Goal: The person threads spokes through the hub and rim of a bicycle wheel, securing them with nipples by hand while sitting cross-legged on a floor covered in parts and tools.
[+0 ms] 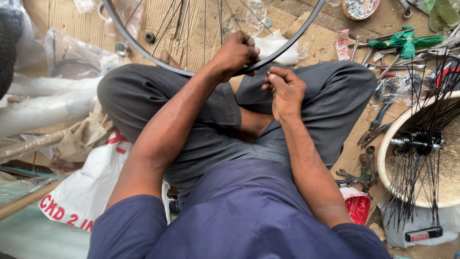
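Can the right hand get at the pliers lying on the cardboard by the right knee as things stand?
Probably yes. The right hand is pinching something small near the wheel rim, but the pliers lie uncovered just beyond the right knee, with nothing between them, though the hand would likely have to free its fingers first.

By my left knee lies a white plastic bag (88, 187) with red lettering, crumpled flat on the floor. Above it, to my far left, clear plastic wrappers (72, 55) lie bunched on the cardboard, with long white wrapped bundles (45, 108) beside them. Beyond the rim, near my right knee, sits a small packet with a red-and-white label (342, 44). Low on my right, a red-and-white pouch (357, 204) stands by my elbow, and further right a small black bar carries a red label (419, 236).
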